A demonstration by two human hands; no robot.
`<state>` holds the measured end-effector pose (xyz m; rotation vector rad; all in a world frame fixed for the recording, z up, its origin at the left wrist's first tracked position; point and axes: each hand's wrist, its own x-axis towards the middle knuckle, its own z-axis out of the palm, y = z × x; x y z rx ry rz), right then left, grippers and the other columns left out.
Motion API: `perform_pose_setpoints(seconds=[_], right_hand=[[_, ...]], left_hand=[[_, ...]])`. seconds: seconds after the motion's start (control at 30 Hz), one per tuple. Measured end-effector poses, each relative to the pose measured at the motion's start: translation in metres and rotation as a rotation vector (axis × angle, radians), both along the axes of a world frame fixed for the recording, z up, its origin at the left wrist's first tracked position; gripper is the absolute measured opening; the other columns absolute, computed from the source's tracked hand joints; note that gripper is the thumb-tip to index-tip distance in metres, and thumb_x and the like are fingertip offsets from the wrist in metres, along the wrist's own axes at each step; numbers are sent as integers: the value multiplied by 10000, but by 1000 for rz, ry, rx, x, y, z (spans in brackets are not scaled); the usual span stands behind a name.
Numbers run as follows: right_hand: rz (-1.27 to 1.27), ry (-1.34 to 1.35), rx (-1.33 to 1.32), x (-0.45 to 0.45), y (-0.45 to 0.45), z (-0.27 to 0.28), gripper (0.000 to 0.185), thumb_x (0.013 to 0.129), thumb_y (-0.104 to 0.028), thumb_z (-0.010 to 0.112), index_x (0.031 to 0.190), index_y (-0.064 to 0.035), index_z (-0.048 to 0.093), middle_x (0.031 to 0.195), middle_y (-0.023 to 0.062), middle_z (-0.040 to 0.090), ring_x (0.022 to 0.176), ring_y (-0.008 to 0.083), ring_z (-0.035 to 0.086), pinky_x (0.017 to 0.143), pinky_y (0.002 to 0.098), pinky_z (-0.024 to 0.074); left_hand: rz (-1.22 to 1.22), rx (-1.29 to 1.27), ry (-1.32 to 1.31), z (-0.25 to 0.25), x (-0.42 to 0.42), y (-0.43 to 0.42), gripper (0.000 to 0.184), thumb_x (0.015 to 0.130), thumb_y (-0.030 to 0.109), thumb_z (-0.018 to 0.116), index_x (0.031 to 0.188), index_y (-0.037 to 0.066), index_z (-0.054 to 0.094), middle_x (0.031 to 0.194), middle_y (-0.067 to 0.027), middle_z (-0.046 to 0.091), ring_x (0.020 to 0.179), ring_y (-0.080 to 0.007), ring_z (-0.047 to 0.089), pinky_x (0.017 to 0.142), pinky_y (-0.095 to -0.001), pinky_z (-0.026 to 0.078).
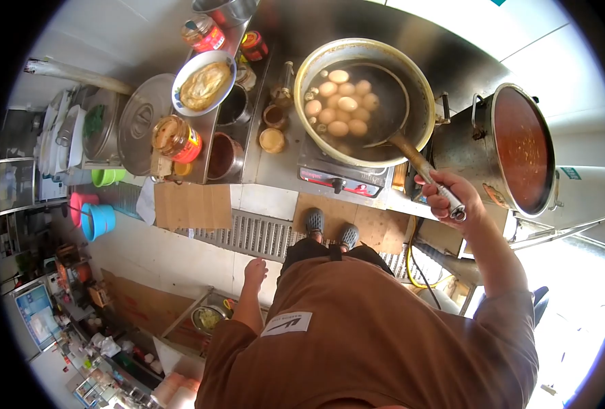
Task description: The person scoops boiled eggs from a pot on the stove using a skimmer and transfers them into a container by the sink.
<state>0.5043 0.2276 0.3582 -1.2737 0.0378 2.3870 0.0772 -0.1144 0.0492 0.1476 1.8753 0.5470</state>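
My right hand is closed around the metal handle of a long ladle. The ladle's head is low in a wide pot of dark liquid, near the pot's front right side. Several brown eggs lie together in the left half of that pot. The pot stands on a portable stove with a dark knob at its front. My left hand hangs by my side over the floor, its fingers curled, and nothing shows in it.
A tall pot of red liquid stands right of the stove. Left are a bowl with pale food, an open jar and dark containers. Buckets stand at the left. A cardboard sheet hangs over the counter's front.
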Motion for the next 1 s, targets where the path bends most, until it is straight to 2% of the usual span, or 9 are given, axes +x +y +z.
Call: perform_pose_setpoints(seconds=[0.23,0.37,0.43,0.67,0.77,0.83,1.0], right_hand=[[-31,19,24,-7,-12,2,236,937,-200,383,1004,21,432,680,16,459,431,70,429,336,221,361],[-94,114,21,-6,-19,-1,236,927,-179,402,1031,30,432,691,12,446,438,69,422,340,219,354],[-122,127,40,-7,-25,1,224,912,-152,427,1029,39,435,688,13,446,434,68,412,347,215,354],[-179,94,68,-8,-47,17,211,902,-136,430,1014,42,445,685,20,462,435,68,412,346,225,349],[-225,140,79,-6,-58,21,224,902,-137,426,1030,46,435,686,24,464,432,73,414,347,229,348],[-291,202,42,-5,-67,21,237,900,-137,421,1050,47,423,686,25,455,432,82,417,346,241,347],[-323,410,109,-13,-91,17,232,905,-140,410,1053,38,420,679,18,428,429,100,406,355,258,343]], left_hand=[[37,-2,0,-3,0,-9,423,801,184,527,1183,3,496,899,-71,579,718,-177,590,568,-306,467],[38,-8,-2,0,0,-8,410,798,187,534,1165,6,504,899,-72,582,717,-178,592,566,-307,468],[56,-20,5,3,1,-7,355,773,166,559,1112,62,528,859,-34,572,729,-162,584,587,-315,466],[3,-18,18,7,-1,-4,384,783,181,543,1143,50,515,876,-39,573,752,-172,586,615,-323,474],[-14,-8,4,5,1,-4,385,796,178,536,1158,51,508,887,-44,573,767,-173,585,637,-327,478],[10,33,8,4,4,-5,407,807,192,533,1168,9,501,918,-76,587,730,-183,591,564,-308,466],[-27,83,32,-3,10,-8,405,815,194,538,1171,4,503,943,-87,591,721,-177,586,562,-303,467]])
